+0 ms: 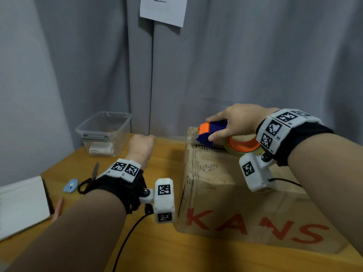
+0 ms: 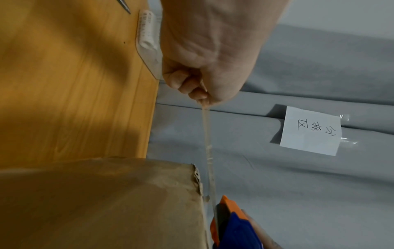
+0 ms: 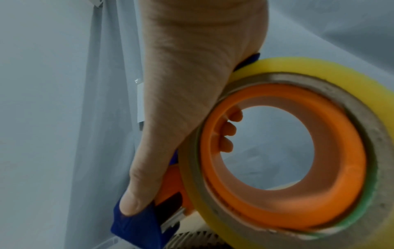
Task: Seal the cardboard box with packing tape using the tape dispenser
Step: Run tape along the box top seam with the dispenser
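Note:
A worn cardboard box [image 1: 235, 193] with red letters stands on the wooden table [image 1: 157, 248]. My right hand [image 1: 225, 125] grips a blue and orange tape dispenser [image 1: 211, 131] at the box's far left top corner, thumb on its blue nose [image 3: 138, 224]. The yellowish tape roll [image 3: 298, 67] sits on the dispenser's orange hub [image 3: 341, 151]. My left hand [image 1: 141, 146] hovers left of the box, fingers curled, and pinches the free end of a thin tape strip [image 2: 209, 143]. The strip runs taut from those fingers [image 2: 198, 96] past the box corner [image 2: 197, 176] to the dispenser [image 2: 232, 229].
A clear plastic bin [image 1: 106, 132] with a white item stands at the table's back left. Scissors [image 1: 94, 171], a small blue object [image 1: 71, 185], a pink pen [image 1: 58, 209] and a notebook [image 1: 21, 205] lie at the left. A paper note [image 1: 163, 8] hangs on the grey curtain.

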{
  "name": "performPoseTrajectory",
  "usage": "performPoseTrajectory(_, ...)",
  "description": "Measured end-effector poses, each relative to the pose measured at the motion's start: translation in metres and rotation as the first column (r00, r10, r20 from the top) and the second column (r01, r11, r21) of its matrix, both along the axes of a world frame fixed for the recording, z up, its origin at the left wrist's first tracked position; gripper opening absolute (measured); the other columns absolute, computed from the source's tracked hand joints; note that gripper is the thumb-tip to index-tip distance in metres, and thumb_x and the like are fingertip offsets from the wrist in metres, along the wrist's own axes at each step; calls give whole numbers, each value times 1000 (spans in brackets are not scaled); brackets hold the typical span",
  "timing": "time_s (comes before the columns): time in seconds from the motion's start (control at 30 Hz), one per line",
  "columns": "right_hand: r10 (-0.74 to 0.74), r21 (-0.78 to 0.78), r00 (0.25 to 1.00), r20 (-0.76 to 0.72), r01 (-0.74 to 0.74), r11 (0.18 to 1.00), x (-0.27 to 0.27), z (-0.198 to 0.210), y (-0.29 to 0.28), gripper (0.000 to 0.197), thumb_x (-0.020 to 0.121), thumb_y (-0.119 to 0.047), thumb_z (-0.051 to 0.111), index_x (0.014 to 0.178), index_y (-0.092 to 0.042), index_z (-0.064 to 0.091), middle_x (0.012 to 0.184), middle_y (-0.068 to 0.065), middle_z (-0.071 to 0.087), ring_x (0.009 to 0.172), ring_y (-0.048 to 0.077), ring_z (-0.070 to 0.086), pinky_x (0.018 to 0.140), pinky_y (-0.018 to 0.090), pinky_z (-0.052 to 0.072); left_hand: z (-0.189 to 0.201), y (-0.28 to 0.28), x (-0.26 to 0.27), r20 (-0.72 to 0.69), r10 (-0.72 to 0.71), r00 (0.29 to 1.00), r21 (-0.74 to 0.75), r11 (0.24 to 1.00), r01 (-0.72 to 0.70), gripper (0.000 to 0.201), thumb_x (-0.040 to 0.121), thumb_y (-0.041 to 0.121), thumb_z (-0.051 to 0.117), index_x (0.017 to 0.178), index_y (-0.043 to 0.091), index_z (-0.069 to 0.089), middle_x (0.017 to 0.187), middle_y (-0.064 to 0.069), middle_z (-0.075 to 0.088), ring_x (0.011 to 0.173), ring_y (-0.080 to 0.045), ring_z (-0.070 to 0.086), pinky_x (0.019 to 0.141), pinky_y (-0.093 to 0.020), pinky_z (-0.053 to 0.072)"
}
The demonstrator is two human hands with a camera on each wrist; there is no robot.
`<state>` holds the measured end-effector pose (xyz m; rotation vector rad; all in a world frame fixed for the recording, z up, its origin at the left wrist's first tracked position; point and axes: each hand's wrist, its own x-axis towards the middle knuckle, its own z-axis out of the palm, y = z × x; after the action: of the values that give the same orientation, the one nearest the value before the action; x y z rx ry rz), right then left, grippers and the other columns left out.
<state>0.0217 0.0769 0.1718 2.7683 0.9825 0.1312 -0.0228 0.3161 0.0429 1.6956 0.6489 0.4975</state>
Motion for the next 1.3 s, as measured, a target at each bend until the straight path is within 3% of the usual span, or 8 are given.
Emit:
performPoseTrajectory(0.13,7,-57,1000,23,-6,998,-1,-3,8,70,74,-76,52,135,-44,44,124,-16,59,102,10,51,79,31,44,-4,-4,-7,-55,-27,998,-37,999,25,31,88,32,62,71,8,51,60,-6,42,47,-20,36,46,-24,33)
performPoseTrajectory(0.2,5,-66,1000,23,-4,998,0,-4,11,71,73,-77,52,135,-44,45,124,-15,59,110,13,53,85,34,47,-8,-7,-9,-88,-56,995,-19,998,54,50,81,44,68,96,-3,61,57,-4,45,47,-18,41,49,-27,41)
performPoseTrajectory(0.33,-4,-64,1000,15,5,998,1,-3,11,70,74,-75,52,135,-41,46,124,-13,59,108,13,53,85,34,47,-10,-8,-6,-168,-68,983,75,994,81,87,72,53,73,127,-10,49,115,-25,63,106,-38,60,90,-42,48)
performPoseTrajectory(0.7,-27,-55,999,-32,25,998,6,5,6,68,73,-72,57,132,-41,50,116,-12,62,94,10,50,84,31,45,-6,-10,4,-177,-141,974,198,964,175,84,74,51,72,121,-15,51,120,-27,60,109,-40,58,85,-39,50)
performPoseTrajectory(0.8,-24,-86,999,-47,20,996,6,3,10,67,72,-73,57,131,-40,53,113,-13,63,96,12,53,85,31,46,-12,-15,4,-223,-173,959,263,937,230,62,78,49,69,101,-8,61,93,-18,67,81,-25,63,65,-29,45)
performPoseTrajectory(0.97,-34,-83,998,-49,30,996,5,-2,11,66,72,-73,58,130,-41,52,120,-13,62,105,14,55,85,32,46,-25,-31,2,-400,-197,895,305,892,333,82,80,64,56,120,-7,54,61,1,44,53,-11,42,47,-24,32)
performPoseTrajectory(1.1,-39,-64,998,-52,36,997,6,-3,10,67,70,-74,59,129,-44,52,118,-14,62,104,13,55,89,36,48,-21,-43,6,-533,-192,824,406,796,448,63,84,67,44,67,7,49,54,-2,41,48,-14,40,46,-25,32)
performPoseTrajectory(1.3,-47,-74,998,-46,43,996,3,-3,12,67,70,-75,57,129,-43,53,116,-13,63,102,13,55,85,34,48,1,-40,5,-678,-146,721,500,628,597,68,85,70,37,63,7,52,54,-4,55,47,-16,50,57,-27,47)
